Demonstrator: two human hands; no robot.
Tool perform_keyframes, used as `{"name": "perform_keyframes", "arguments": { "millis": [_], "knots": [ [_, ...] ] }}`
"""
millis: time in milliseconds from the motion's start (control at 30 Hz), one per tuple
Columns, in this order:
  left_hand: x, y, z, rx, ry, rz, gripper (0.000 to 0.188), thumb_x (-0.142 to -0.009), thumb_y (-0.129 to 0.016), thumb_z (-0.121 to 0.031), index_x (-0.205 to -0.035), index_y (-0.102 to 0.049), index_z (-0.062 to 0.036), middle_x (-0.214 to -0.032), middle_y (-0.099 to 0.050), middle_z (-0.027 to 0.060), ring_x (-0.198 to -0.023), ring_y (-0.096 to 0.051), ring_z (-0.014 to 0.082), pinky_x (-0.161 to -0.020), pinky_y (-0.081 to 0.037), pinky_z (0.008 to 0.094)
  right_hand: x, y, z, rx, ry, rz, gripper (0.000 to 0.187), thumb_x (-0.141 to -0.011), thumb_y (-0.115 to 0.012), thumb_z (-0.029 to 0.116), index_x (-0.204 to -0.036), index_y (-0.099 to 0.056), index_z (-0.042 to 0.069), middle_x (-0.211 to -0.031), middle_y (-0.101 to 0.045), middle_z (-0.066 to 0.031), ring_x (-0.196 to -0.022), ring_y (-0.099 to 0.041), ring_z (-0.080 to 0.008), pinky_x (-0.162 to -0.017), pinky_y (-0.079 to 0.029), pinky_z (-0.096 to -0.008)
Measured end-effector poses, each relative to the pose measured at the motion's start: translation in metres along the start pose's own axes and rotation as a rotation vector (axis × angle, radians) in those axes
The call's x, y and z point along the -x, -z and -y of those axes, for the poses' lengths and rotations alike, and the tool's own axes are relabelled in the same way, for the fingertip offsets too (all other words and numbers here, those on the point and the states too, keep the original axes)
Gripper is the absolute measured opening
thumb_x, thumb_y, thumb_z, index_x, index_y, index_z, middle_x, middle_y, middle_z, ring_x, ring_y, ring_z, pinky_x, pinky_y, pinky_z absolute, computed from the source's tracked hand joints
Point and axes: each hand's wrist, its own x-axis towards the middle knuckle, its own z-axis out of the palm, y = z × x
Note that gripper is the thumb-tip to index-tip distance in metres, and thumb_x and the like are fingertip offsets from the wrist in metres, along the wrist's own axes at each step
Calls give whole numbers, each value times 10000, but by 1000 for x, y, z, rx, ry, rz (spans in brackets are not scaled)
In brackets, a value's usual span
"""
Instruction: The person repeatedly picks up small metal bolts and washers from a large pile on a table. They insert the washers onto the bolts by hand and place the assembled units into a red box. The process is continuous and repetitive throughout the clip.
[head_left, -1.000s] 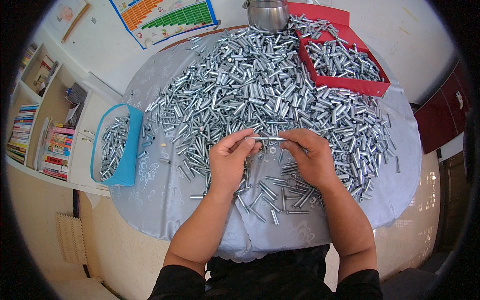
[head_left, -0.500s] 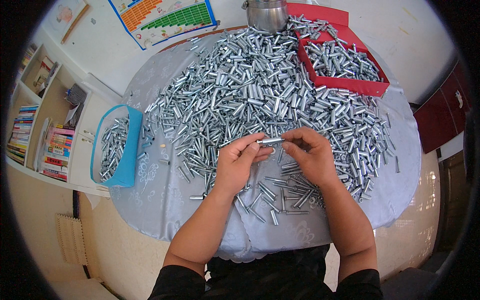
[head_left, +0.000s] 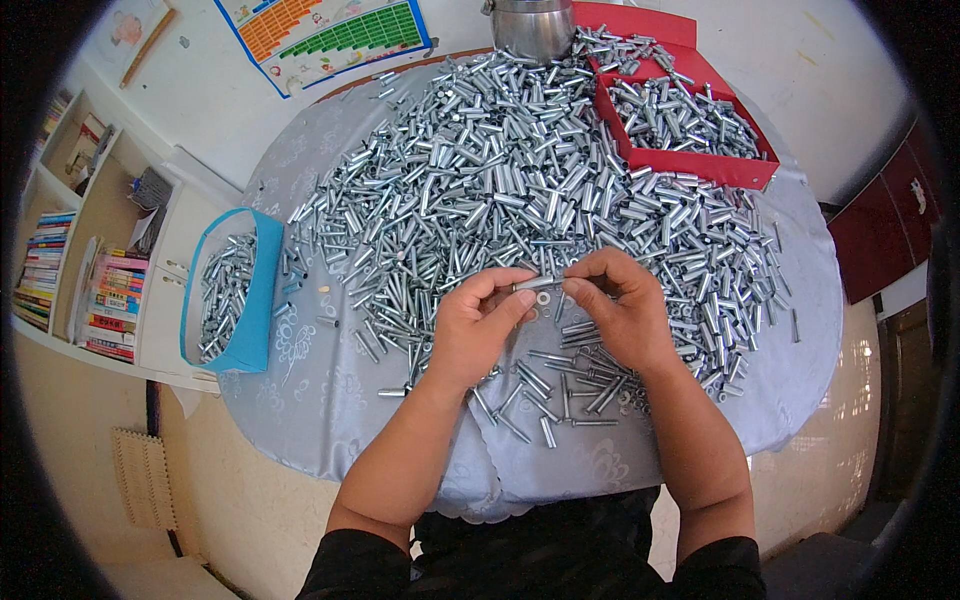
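Between my two hands, above the front of the pile, a silvery metal bolt with a sleeve (head_left: 540,283) lies crosswise. My left hand (head_left: 472,328) pinches its left end between thumb and fingers. At the other end, my right hand (head_left: 632,312) is closed with thumb and forefinger on the tip; what exactly sits under those fingertips is hidden. Small washers (head_left: 543,298) lie on the cloth just below the held piece. Closer to me, several loose bolts (head_left: 512,428) are scattered between my forearms, with nuts and washers (head_left: 632,402) beside my right wrist.
A big heap of metal sleeves and bolts (head_left: 490,170) covers much of the round table with its grey cloth (head_left: 330,420). At the left stands a blue fabric bin (head_left: 258,310) of metal parts. Back right are a red box (head_left: 700,172), also filled, and a steel pot (head_left: 532,30).
My left fingers have curled in under the bolt, and a washer below now shows more plainly. My right hand has shifted slightly on its end. The bolt stays held between both hands.
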Motion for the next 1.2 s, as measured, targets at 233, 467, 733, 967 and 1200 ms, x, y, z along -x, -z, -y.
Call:
{"name": "perform_keyframes", "arguments": {
  "millis": [233,467,733,967,1200],
  "knots": [
    [-1,3,-7,12,30,-114,229,-904,-613,-48,-1123,-640,12,-936,-699,103,-725,-640,122,-675,-521,244,-6,14,-4,434,159,-38,84,-772,-703,70,-845,-679,36,-796,-624,-81,-723,-604,-253,-658,-480,-348],
    [0,3,-2,-10,-2,-78,231,-912,-611,-70,-1124,-637,18,-938,-701,111,-720,-642,119,-674,-526,243,-4,18,-11,886,379,120,56,-715,-701,138,-768,-712,121,-804,-606,-22,-809,-559,-246,-748,-437,-391],
    [-1,2,-2,0,16,-71,227,-916,-604,-68,-1122,-633,22,-934,-701,112,-721,-644,120,-667,-537,246,-3,13,-14,885,318,159,104,-719,-721,189,-808,-735,138,-853,-615,-9,-887,-556,-229,-825,-423,-377],
    [0,1,-2,9,16,-72,232,-922,-588,-65,-1131,-636,23,-931,-700,110,-729,-642,120,-685,-528,249,-3,13,-14,900,319,200,133,-720,-719,181,-842,-736,130,-867,-617,-14,-897,-553,-226,-833,-429,-376],
    [0,0,-3,-2,22,-76,238,-920,-576,-47,-1137,-643,21,-945,-702,112,-749,-635,118,-711,-521,253,-2,11,-12,910,335,193,112,-733,-705,164,-835,-715,121,-860,-599,-27,-885,-545,-240,-827,-438,-381]
  ]
}}
